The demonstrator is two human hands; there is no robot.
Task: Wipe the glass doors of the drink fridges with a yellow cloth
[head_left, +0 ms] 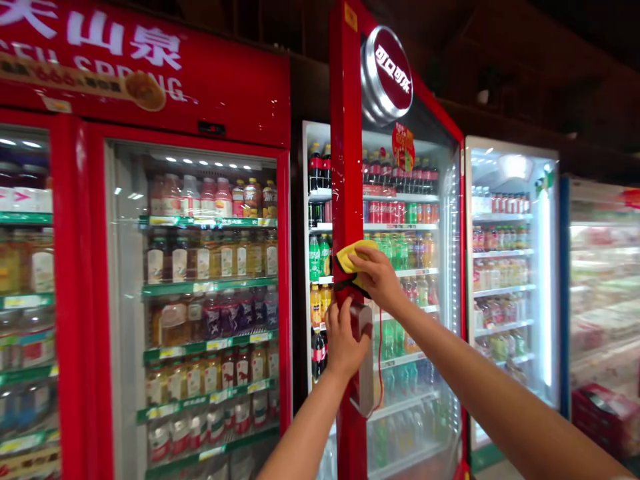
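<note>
A red-framed glass fridge door (347,167) stands ajar in front of me, its edge facing my hands. My right hand (376,272) presses a folded yellow cloth (350,257) with dark edging against the door frame, fingers closed on it. Just below, my left hand (346,339) wraps its fingers and thumb around the frame at the top of the silver door handle (367,373). A thin red cord (381,360) hangs beside the handle. Behind the glass, shelves hold bottles and red cans (385,213).
On the left stands a red drinks fridge (284,267) with its glass door shut and rows of bottles inside. To the right are a lit white fridge (554,267) and a blurred open display shelf (600,220). A round sign (393,72) juts from the door's top.
</note>
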